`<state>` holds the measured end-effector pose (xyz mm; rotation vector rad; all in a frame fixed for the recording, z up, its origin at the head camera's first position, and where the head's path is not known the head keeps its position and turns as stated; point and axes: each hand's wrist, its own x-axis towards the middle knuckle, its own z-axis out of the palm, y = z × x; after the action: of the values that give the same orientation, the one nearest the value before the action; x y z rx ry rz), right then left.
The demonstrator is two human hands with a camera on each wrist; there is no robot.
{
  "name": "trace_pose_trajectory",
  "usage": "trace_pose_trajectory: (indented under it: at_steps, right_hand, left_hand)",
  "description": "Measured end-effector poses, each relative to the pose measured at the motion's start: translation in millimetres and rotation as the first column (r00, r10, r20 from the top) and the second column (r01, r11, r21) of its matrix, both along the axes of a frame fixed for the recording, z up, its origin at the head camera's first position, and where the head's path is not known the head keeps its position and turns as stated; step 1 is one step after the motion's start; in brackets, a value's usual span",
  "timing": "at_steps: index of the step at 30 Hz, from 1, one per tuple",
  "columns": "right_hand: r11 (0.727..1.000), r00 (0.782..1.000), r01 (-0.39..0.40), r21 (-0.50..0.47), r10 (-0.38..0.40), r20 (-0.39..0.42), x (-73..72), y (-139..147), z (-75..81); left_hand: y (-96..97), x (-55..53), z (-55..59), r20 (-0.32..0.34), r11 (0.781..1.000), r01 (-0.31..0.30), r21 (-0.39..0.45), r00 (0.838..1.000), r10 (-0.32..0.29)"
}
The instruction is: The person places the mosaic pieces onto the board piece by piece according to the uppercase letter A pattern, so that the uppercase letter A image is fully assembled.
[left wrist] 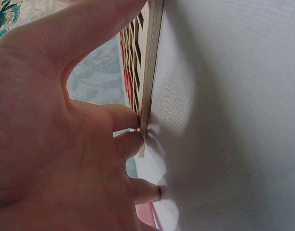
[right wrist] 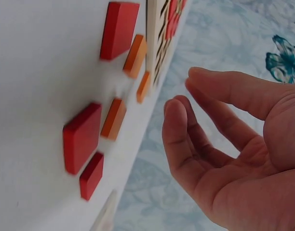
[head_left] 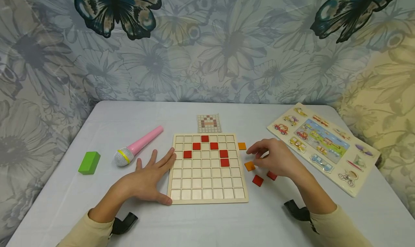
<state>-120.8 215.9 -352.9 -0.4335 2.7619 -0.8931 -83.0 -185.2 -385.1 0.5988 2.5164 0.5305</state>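
Head view: far left on the cloth-covered counter (head_left: 210, 225), a green block (head_left: 89, 163) with flat faces and crisp edges; next, a pink microphone (head_left: 142, 144) with smooth handle and grainy silver ball. Then the left hand (head_left: 147, 180), splayed and released, touching the left edge of a pale, wood-like gridded board (head_left: 207, 173). In its square cells, six flat red tiles (head_left: 196, 146); just beyond, a small gridded card (head_left: 209, 123). Beside the right edge, loose orange tiles (head_left: 249, 166) and red squares (head_left: 257, 180), near the right hand (head_left: 275, 157), loosely bent, grasping nothing. Far right, a thin, slanted puzzle board (head_left: 352, 191) with vehicle shapes.
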Motion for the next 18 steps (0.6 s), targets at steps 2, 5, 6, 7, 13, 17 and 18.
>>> trace_pose_trajectory:
  at_steps: [2, 5, 6, 7, 13, 17, 18]
  right_hand:
    - [1.000, 1.000, 0.016, 0.005, -0.016, 0.014, 0.7, 4.6, 1.0]
    - [0.999, 0.999, 0.041, 0.019, -0.042, 0.027, 1.5, 10.6, 2.4]
    - [0.999, 0.998, 0.046, 0.019, -0.047, 0.030, 1.6, 12.5, 2.7]
    - [0.999, 0.998, 0.049, 0.020, -0.050, 0.033, 1.7, 14.4, 2.7]
    - [0.998, 0.998, 0.054, 0.028, -0.055, 0.037, 2.1, 26.7, 2.3]
    - [0.996, 0.996, 0.074, 0.046, -0.076, 0.041, 2.9, 35.4, 0.9]
    - [0.996, 0.996, 0.080, 0.049, -0.083, 0.046, 2.9, 37.5, 0.1]
  left_hand:
    - [-0.2, 0.0, -0.1, 0.000, 1.000, 0.001, 0.000, 1.000, -0.001]
    - [-0.4, -0.1, -0.6, -0.006, 1.000, 0.004, -0.003, 1.000, -0.004]
    - [-0.5, -0.2, -0.8, -0.008, 1.000, 0.005, -0.004, 1.000, -0.005]
    - [-0.6, -0.1, -0.9, -0.009, 1.000, 0.006, -0.004, 1.000, -0.006]
    - [-0.7, 0.2, -0.5, -0.005, 1.000, 0.004, 0.004, 1.000, -0.004]
    - [-0.4, -0.1, -0.4, -0.006, 1.000, 0.006, 0.007, 1.000, -0.006]
    - [-0.5, -0.2, -0.5, -0.007, 1.000, 0.008, 0.006, 1.000, -0.008]
